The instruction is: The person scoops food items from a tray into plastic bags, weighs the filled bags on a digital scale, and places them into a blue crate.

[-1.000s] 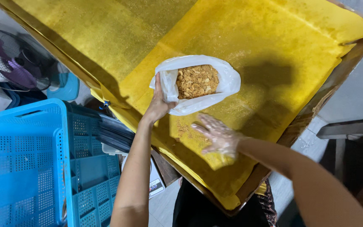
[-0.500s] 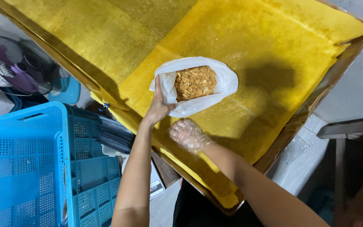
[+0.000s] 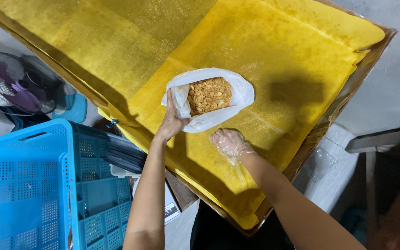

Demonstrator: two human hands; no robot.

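Head view: open bag of snacks near the tabletop's front edge

Head camera is looking down on a tabletop (image 3: 302, 69) covered in yellow paper. The left hand (image 3: 172, 121) is pinching the rim of a white plastic bag (image 3: 237, 99), holding its mouth open toward the camera. The bag is lying near the middle of the tabletop, somewhat toward the front-left edge, and is holding a heap of golden-brown fried pieces (image 3: 208, 95). The right hand (image 3: 229, 142), wearing a thin clear glove, is hovering just below the bag with its fingers loosely curled and holding nothing, as far as can be seen.

Only one side of the rim is being held, so the slack plastic could sag or tip and spill pieces onto the paper. The slippery glove could also fumble a pinch on the thin film.

Off the left edge, a blue perforated crate (image 3: 28, 185) is standing below, with a small fan (image 3: 17, 83) beyond it. Nothing is lying between the hands and the bag.
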